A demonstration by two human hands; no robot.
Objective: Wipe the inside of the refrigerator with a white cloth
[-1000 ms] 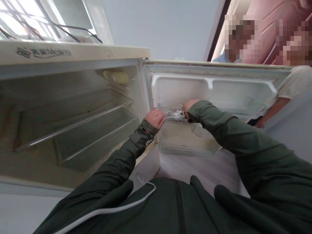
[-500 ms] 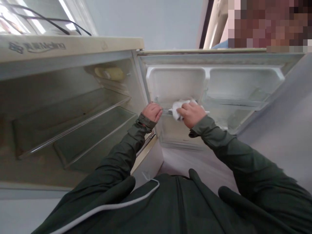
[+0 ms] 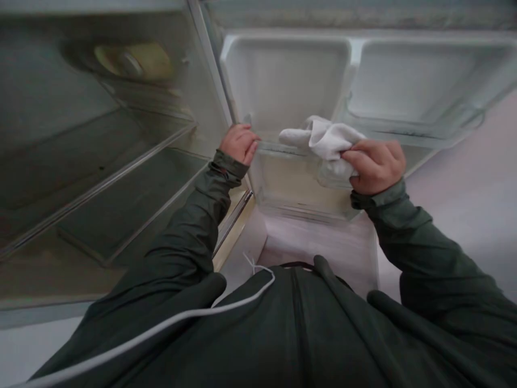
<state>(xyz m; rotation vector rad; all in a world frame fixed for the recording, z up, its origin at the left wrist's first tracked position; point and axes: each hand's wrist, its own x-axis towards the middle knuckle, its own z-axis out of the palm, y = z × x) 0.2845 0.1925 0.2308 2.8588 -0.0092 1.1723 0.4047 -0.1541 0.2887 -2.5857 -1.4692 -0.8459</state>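
Observation:
My right hand [image 3: 377,166] pinches a bunched white cloth [image 3: 333,137]. The cloth hangs in front of the inside of the open fridge door [image 3: 286,81], with one corner sticking out to the left. My left hand [image 3: 239,143] is closed around the left end of a clear plastic door shelf [image 3: 280,150], close to the hinge side. Part of that shelf is hidden behind the cloth and my right hand.
On the left, the open fridge compartment has glass shelves [image 3: 100,188] and a yellowish lamp housing [image 3: 135,62] on its wall. A second clear door shelf [image 3: 407,134] is at the right. Below the door lies pale flooring [image 3: 323,245].
My right hand has moved right with the cloth, which now hangs more loosely. My left hand stays at the shelf's left end. The view has tilted down and closer.

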